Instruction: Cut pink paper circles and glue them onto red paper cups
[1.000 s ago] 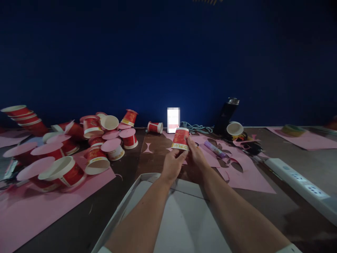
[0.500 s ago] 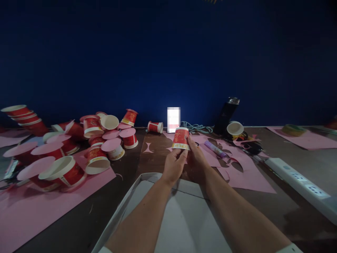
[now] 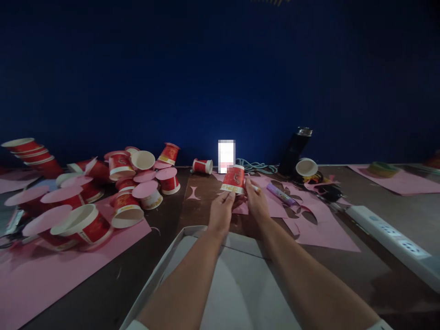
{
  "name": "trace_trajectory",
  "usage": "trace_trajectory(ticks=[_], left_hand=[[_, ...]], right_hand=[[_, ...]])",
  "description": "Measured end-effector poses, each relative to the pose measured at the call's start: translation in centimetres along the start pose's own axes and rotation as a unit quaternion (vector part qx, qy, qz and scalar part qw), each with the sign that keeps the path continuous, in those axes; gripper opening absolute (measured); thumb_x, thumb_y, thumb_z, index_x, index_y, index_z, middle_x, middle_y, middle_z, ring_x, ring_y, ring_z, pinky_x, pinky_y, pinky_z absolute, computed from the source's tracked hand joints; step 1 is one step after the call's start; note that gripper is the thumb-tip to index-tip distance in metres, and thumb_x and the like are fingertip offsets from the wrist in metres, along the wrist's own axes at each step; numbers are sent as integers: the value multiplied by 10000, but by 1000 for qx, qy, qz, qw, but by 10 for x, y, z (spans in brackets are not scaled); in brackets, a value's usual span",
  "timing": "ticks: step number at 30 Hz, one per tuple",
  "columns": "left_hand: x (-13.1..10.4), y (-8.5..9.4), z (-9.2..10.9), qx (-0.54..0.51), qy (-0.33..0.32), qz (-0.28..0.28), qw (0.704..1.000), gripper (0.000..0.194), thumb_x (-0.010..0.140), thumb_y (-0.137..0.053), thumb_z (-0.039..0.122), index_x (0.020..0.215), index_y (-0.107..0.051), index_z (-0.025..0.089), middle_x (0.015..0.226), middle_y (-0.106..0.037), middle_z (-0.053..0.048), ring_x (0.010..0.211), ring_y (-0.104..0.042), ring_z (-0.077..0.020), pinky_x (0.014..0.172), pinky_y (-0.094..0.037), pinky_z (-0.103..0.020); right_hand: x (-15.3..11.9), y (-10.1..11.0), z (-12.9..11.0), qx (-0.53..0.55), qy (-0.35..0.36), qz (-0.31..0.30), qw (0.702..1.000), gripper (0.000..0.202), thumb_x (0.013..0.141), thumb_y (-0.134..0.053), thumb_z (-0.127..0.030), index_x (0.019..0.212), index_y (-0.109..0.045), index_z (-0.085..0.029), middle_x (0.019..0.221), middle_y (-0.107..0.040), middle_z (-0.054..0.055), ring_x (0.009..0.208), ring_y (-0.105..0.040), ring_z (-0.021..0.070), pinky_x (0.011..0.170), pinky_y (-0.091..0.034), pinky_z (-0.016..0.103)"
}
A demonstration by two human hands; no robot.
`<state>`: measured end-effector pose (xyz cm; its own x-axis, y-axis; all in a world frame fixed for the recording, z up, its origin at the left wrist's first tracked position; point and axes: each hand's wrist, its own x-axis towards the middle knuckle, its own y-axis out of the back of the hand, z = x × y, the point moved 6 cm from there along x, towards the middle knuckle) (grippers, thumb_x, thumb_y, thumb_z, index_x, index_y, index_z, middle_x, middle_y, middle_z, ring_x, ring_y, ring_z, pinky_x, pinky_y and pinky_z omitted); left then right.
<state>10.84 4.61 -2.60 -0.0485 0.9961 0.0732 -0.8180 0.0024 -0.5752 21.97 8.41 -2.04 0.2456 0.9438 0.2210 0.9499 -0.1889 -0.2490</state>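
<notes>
A red paper cup with a white and gold rim band is held upside down in front of me. My left hand is closed on its rim from below, with the thumb on the band. My right hand is closed just right of the cup, around a small white stick-like thing with an orange end. Most of that thing is hidden by the fingers, so its kind is unclear. Behind the right hand, a purple tube lies on cut pink paper.
Several red cups, many with pink paper discs, crowd the left. A grey-white box lid lies beneath my arms. A dark flask, a tipped cup and a power strip are on the right.
The cup has shifted slightly left and tilted, turning to show a different part of its print. My right hand has come off the cup's side and now shows the small white thing.
</notes>
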Motion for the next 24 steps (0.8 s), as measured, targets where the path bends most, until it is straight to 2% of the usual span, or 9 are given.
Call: trace_trajectory(ticks=[2, 5, 7, 10, 13, 17, 24], left_hand=[[4, 8, 0, -57, 14, 44, 997, 210, 704, -712, 295, 813, -674, 119, 756, -665, -61, 732, -642, -145, 778, -494, -299], [8, 17, 1, -96, 30, 87, 991, 197, 688, -726, 252, 793, -654, 103, 725, -659, -55, 701, -642, -131, 780, -491, -296], [10, 20, 0, -102, 29, 92, 990, 197, 677, -732, 251, 776, -648, 104, 720, -659, -51, 689, -637, -123, 758, -485, -279], [13, 21, -1, -84, 18, 90, 992, 212, 658, -739, 278, 747, -653, 105, 705, -657, -46, 674, -627, -116, 730, -472, -263], [14, 21, -2, -62, 10, 84, 994, 240, 637, -745, 314, 731, -661, 109, 676, -650, -37, 671, -625, -122, 728, -466, -267], [15, 19, -3, -48, -4, 57, 997, 273, 629, -744, 358, 738, -675, 117, 678, -653, -40, 687, -624, -130, 731, -461, -270], [16, 20, -5, -32, -10, 47, 998, 273, 635, -735, 379, 741, -687, 132, 691, -660, -36, 663, -603, -105, 704, -448, -240]], right_hand=[[-1, 9, -8, -36, 39, 60, 997, 449, 796, -549, -512, 1110, -545, -191, 884, -672, 49, 685, -626, 156, 591, -492, 287], [-12, 11, -36, -112, 171, 84, 975, 364, 874, -457, -471, 1052, -590, -183, 787, -648, 37, 656, -586, 150, 632, -485, 304], [-23, 3, -51, -195, 242, 48, 949, 293, 885, -469, -421, 943, -641, -191, 736, -634, 37, 666, -574, 166, 682, -482, 330], [-37, -10, -60, -261, 313, -12, 913, 229, 887, -488, -359, 912, -656, -205, 743, -643, 50, 700, -585, 188, 721, -481, 348], [-42, -15, -61, -283, 341, -34, 896, 203, 886, -497, -325, 925, -653, -201, 792, -660, 65, 731, -602, 192, 707, -481, 342], [-41, -16, -59, -291, 350, -42, 889, 191, 893, -488, -300, 920, -647, -198, 857, -673, 77, 791, -615, 196, 728, -477, 343], [-42, -20, -62, -315, 371, -43, 872, 174, 893, -482, -268, 890, -640, -195, 909, -676, 87, 860, -616, 205, 782, -466, 363]])
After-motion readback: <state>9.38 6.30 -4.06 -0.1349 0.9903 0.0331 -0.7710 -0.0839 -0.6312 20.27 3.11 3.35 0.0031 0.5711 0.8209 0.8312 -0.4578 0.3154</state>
